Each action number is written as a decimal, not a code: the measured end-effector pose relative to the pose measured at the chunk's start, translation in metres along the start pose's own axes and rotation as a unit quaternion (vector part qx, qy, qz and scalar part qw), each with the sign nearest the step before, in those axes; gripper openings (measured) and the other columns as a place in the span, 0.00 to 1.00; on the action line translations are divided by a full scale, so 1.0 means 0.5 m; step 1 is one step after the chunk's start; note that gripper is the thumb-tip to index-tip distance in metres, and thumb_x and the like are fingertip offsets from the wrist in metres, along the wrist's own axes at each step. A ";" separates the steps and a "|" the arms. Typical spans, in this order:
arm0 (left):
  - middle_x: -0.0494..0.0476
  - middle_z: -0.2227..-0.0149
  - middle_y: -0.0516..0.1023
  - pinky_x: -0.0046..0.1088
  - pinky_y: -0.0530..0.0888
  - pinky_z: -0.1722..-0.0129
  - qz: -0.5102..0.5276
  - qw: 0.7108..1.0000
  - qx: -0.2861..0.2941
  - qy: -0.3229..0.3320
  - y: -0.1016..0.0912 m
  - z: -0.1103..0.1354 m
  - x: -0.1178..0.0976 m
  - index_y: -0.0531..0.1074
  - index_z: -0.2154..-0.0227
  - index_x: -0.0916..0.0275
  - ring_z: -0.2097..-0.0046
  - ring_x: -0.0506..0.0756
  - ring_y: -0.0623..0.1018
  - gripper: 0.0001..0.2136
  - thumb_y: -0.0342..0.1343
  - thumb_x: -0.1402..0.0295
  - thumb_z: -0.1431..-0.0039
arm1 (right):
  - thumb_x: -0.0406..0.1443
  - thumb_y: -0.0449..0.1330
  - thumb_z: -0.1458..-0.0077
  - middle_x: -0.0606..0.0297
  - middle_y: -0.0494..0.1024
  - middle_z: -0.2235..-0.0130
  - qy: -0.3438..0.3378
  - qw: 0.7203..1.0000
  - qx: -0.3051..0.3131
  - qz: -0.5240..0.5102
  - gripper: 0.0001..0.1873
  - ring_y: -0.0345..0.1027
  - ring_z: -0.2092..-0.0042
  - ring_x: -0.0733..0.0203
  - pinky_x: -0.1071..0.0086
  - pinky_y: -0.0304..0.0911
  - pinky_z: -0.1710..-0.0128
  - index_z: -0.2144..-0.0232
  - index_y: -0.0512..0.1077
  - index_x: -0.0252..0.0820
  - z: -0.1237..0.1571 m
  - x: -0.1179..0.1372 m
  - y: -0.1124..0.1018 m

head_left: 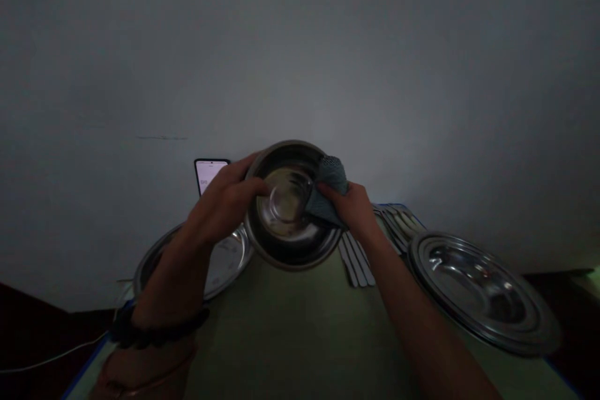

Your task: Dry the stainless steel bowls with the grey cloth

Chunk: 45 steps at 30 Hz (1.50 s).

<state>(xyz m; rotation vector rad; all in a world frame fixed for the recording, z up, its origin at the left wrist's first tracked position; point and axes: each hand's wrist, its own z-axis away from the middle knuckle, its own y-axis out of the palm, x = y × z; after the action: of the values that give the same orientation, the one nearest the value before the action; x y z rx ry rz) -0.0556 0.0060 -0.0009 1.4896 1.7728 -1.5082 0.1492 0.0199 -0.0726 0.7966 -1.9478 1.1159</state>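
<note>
Between the two bare hands, as I see it through the head camera, a round metal bowl (287,209) is held up above the table (300,337), tilted so that its shiny inside faces me. My left hand (229,200) grips the bowl's near-side rim, thumb hooked over the inner wall; its fingers are mostly hidden behind the bowl. My right hand (354,209) is closed around a folded grey-blue cloth (321,207), thumb on top, with the cloth lying over the opposite rim and reaching into the bowl. A dark bracelet (159,330) circles the left wrist. Just behind the left hand stands a phone (209,174) with a lit screen, its lower part covered by that hand. Below the left hand, partly hidden by the forearm, is a wide metal dish (227,262). Pale cutlery handles (360,262) lie side by side just below the right hand, and more cutlery (398,225) lies beyond its wrist. Farther out, to the right of the right forearm, metal plates (478,287) are stacked. Behind both hands rises a plain grey wall (300,62). The light is dim, and details blur.
</note>
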 end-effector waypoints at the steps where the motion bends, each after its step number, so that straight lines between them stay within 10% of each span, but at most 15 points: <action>1: 0.53 0.53 0.78 0.36 0.71 0.53 -0.005 0.999 -0.044 0.030 0.005 -0.002 0.002 0.68 0.45 0.58 0.53 0.61 0.75 0.27 0.51 0.69 0.53 | 0.50 0.60 0.52 0.57 0.79 0.71 0.034 0.998 -0.005 -0.044 0.21 0.72 0.68 0.54 0.67 0.62 0.72 0.71 0.74 0.36 -0.002 -0.008 0.008; 5: 0.53 0.43 0.71 0.36 0.66 0.46 -0.035 0.992 -0.090 0.084 0.014 -0.008 0.014 0.60 0.40 0.58 0.46 0.61 0.70 0.31 0.50 0.70 0.50 | 0.44 0.62 0.55 0.56 0.80 0.66 0.053 0.993 -0.010 -0.103 0.18 0.74 0.64 0.54 0.66 0.65 0.68 0.66 0.74 0.36 -0.011 -0.027 0.009; 14: 0.62 0.64 0.80 0.36 0.69 0.64 -0.253 0.952 0.167 -0.038 0.011 -0.003 0.032 0.75 0.60 0.64 0.63 0.62 0.77 0.21 0.45 0.53 0.42 | 0.33 0.56 0.49 0.60 0.79 0.69 -0.193 0.955 0.056 0.217 0.07 0.70 0.67 0.56 0.67 0.57 0.67 0.66 0.73 0.42 0.007 0.032 -0.050; 18: 0.59 0.77 0.76 0.32 0.66 0.72 -0.280 0.945 0.167 -0.031 0.029 -0.011 0.040 0.74 0.75 0.62 0.73 0.58 0.75 0.22 0.41 0.52 0.40 | 0.37 0.58 0.49 0.60 0.77 0.73 -0.176 0.949 0.024 0.261 0.06 0.69 0.71 0.56 0.67 0.55 0.70 0.68 0.73 0.43 0.019 0.044 -0.042; 22: 0.55 0.84 0.69 0.31 0.64 0.75 -0.271 0.960 0.061 -0.029 0.016 -0.018 0.039 0.68 0.84 0.60 0.78 0.56 0.71 0.21 0.47 0.53 0.43 | 0.47 0.59 0.50 0.60 0.77 0.73 -0.103 0.979 -0.090 0.151 0.15 0.68 0.70 0.55 0.67 0.56 0.71 0.72 0.72 0.41 0.003 0.011 -0.024; 26: 0.55 0.77 0.76 0.31 0.72 0.74 -0.088 0.992 -0.057 -0.068 0.023 -0.017 0.039 0.74 0.72 0.63 0.74 0.56 0.75 0.17 0.49 0.54 0.44 | 0.52 0.55 0.50 0.56 0.79 0.71 0.017 0.990 -0.118 -0.079 0.23 0.72 0.66 0.53 0.66 0.61 0.69 0.72 0.74 0.37 -0.013 -0.026 0.020; 31: 0.57 0.67 0.80 0.34 0.78 0.69 0.112 0.986 0.012 -0.127 0.052 -0.017 0.056 0.74 0.58 0.63 0.69 0.56 0.79 0.18 0.55 0.57 0.47 | 0.46 0.63 0.59 0.57 0.80 0.65 0.086 0.958 -0.097 -0.257 0.22 0.74 0.64 0.55 0.66 0.66 0.68 0.65 0.75 0.35 -0.027 -0.055 0.037; 37: 0.64 0.57 0.80 0.37 0.75 0.61 -0.105 0.991 -0.018 -0.086 0.016 -0.014 0.048 0.71 0.50 0.65 0.60 0.60 0.79 0.26 0.51 0.50 0.45 | 0.36 0.60 0.55 0.57 0.80 0.70 -0.035 0.999 -0.003 0.035 0.09 0.73 0.66 0.53 0.67 0.61 0.69 0.71 0.76 0.35 -0.029 -0.039 -0.029; 45: 0.63 0.67 0.81 0.31 0.70 0.68 -0.400 0.907 0.132 -0.004 0.053 -0.014 0.045 0.77 0.65 0.64 0.66 0.60 0.79 0.16 0.45 0.64 0.43 | 0.32 0.57 0.50 0.58 0.80 0.69 -0.169 0.943 0.049 0.284 0.09 0.72 0.66 0.54 0.67 0.56 0.68 0.66 0.75 0.41 0.016 0.041 -0.019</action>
<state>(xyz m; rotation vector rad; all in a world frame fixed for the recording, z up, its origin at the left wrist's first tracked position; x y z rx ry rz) -0.0384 0.0187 -0.0292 0.8494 2.4078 -2.1905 0.1435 0.0054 -0.0540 0.5036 -2.5245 1.4931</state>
